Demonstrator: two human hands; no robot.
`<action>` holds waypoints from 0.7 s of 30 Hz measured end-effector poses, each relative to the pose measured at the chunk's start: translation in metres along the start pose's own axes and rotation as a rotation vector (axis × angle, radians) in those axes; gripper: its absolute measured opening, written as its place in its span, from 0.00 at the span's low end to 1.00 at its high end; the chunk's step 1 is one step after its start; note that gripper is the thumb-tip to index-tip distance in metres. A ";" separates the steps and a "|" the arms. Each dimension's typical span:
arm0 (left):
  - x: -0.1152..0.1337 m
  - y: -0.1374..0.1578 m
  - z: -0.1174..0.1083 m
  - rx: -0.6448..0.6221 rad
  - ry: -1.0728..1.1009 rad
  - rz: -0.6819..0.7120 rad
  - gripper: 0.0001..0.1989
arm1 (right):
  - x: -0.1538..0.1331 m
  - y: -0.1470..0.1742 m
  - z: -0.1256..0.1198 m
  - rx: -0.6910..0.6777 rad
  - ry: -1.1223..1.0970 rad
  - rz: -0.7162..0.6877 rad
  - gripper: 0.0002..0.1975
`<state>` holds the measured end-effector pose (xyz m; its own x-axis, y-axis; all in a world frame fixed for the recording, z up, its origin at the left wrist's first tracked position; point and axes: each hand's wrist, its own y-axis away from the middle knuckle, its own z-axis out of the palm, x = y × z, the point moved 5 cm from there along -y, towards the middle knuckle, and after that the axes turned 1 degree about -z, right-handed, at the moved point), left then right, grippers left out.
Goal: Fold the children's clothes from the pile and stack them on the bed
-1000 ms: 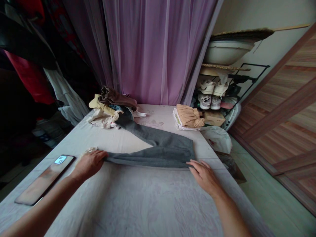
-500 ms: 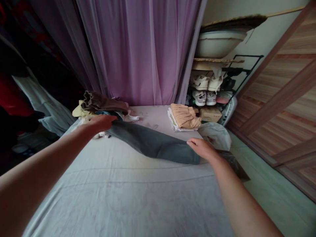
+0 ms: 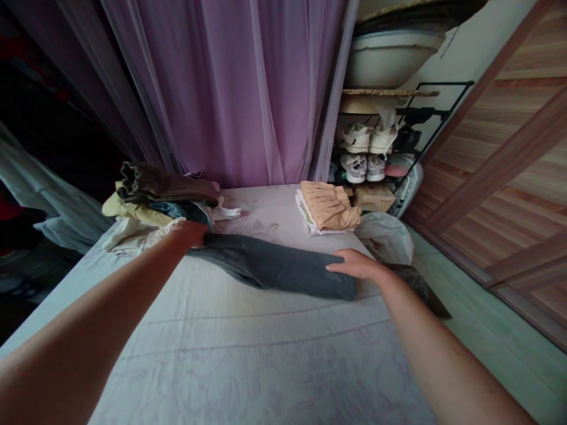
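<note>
A pair of dark grey trousers (image 3: 283, 265), folded lengthwise into a long strip, lies across the bed (image 3: 266, 366). At its left end, my left hand (image 3: 190, 234) is closed on the cloth; its fingertips are partly hidden. My right hand (image 3: 357, 264) rests on top near the other end, thumb and forefinger stretched out and apart on the fabric. Just beyond my left hand is a loose heap of clothes: brown trousers (image 3: 168, 186), a yellow garment (image 3: 137, 206) and white lacy cloth (image 3: 137, 233).
A folded stack with a peach pleated garment (image 3: 328, 206) on top sits at the bed's far right. Behind hangs a purple curtain (image 3: 221, 88). Off the right edge are a plastic bag (image 3: 385, 233), a rack with shoes (image 3: 370, 168) and a wooden door (image 3: 500, 177).
The trousers have come down flatter onto the bed. My right hand has gone from pinching their edge to lying on them with fingers apart. The view has shifted slightly.
</note>
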<state>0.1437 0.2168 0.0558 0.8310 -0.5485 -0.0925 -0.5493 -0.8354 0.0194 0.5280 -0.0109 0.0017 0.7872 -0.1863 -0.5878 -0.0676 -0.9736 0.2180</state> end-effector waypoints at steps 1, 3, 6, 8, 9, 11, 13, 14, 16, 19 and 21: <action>0.001 0.006 -0.009 -0.025 -0.042 -0.017 0.09 | -0.004 0.001 -0.003 0.010 -0.004 -0.011 0.09; 0.003 0.020 -0.033 -0.004 -0.094 -0.027 0.12 | -0.014 0.005 -0.013 0.094 0.030 -0.044 0.08; -0.001 0.050 -0.076 0.180 -0.141 -0.020 0.14 | -0.033 0.021 -0.039 0.386 0.134 -0.072 0.09; -0.009 0.076 -0.094 0.305 -0.186 -0.049 0.14 | -0.045 0.039 -0.053 0.616 0.199 -0.097 0.10; -0.013 0.090 -0.096 0.351 -0.200 -0.067 0.14 | -0.049 0.048 -0.054 0.704 0.232 -0.136 0.12; -0.019 0.118 -0.085 0.401 -0.208 -0.076 0.14 | -0.056 0.065 -0.043 0.786 0.304 -0.251 0.18; -0.019 0.146 -0.057 0.417 -0.193 -0.051 0.13 | -0.054 0.076 -0.019 0.770 0.390 -0.318 0.21; -0.017 0.160 -0.038 0.406 -0.177 -0.045 0.13 | -0.050 0.081 -0.005 0.748 0.427 -0.320 0.20; -0.011 0.185 -0.002 0.368 -0.119 -0.024 0.13 | -0.040 0.090 0.021 0.723 0.468 -0.301 0.18; -0.001 0.214 0.032 0.361 -0.041 -0.014 0.13 | -0.028 0.104 0.049 0.719 0.476 -0.281 0.19; 0.001 0.227 0.036 0.400 0.007 -0.042 0.13 | -0.023 0.112 0.059 0.742 0.469 -0.283 0.18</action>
<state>0.0165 0.0279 0.0244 0.8534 -0.5154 -0.0782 -0.5045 -0.7785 -0.3734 0.4658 -0.1238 -0.0065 0.9912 -0.0135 -0.1320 -0.0828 -0.8401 -0.5361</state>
